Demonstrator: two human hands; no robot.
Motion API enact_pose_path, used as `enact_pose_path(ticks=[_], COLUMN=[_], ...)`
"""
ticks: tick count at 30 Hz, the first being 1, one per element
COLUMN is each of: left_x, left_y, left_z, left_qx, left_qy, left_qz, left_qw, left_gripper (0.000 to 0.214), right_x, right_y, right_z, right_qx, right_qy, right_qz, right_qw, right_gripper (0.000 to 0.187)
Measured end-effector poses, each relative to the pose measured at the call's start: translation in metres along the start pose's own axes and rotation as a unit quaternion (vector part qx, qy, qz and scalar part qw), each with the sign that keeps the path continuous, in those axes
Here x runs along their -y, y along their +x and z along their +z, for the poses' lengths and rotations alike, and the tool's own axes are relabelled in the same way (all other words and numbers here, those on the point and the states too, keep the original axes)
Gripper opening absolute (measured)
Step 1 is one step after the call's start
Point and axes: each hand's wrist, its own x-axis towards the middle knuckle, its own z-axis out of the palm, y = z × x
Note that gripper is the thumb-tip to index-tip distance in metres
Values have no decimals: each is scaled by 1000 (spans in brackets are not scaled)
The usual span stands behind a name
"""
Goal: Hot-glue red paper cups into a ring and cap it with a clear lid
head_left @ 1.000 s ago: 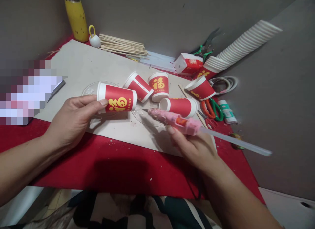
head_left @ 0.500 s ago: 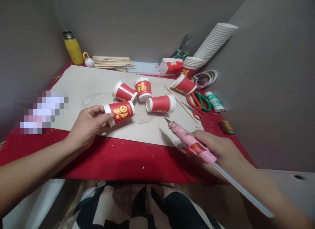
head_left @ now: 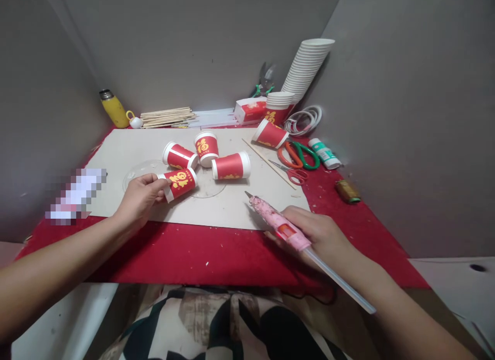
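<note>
My left hand is closed around a red paper cup with gold lettering, held on its side over a clear plastic disc. My right hand grips a pink glue gun with a long clear glue stick trailing from its back; the nozzle points up-left over the beige board. Three more red cups lie glued in a cluster: one, one and one, just beyond the held cup.
A red cloth covers the table. At the back stand a yellow bottle, wooden sticks, a leaning stack of white cups and another red cup. Scissors, a glue tube and coiled wire lie right.
The view has pulled back and up. My left hand has lowered the cup toward the board near the cluster. My right hand has drawn the glue gun back toward me.
</note>
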Motion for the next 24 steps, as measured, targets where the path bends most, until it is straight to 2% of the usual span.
enact_pose_path(ticks=[3,9,11,12,14,16,18,19,20,21,24], left_x=[0,-5,-7,-8,-10,-13,-16,-17,-19,-20,-25], left_y=[-2,-11,-15,-17,-20,-20,-15,-12,-8,-3,7], left_z=[0,-10,-16,-19,-23,-22,-16,-12,-8,-3,4], left_qx=[0,39,44,36,4,3,54,84,105,115,116], left_qy=[49,98,140,180,285,394,483,519,549,572,603], left_qz=[10,1,20,51,168,318,414,431,432,420,376], left_qw=[999,994,989,982,944,862,770,733,708,695,694], left_gripper=[33,41,44,44,41,39,44,46,46,44,39], right_x=[-1,-3,-3,-3,-3,-2,-1,-1,-1,-1,-1], right_y=[0,0,-1,-1,-1,0,1,2,2,3,3], right_z=[4,7,7,7,7,7,7,6,6,6,5], right_qx=[-10,-20,-19,-18,-22,-28,-31,-31,-31,-27,-13], right_qy=[14,31,29,28,26,28,30,31,31,32,33], right_qz=[-11,-26,-22,-20,-21,-20,-15,-11,-8,-5,3], right_qw=[1000,999,999,999,999,999,999,999,999,999,999], right_gripper=[14,12,12,12,13,14,17,18,19,19,19])
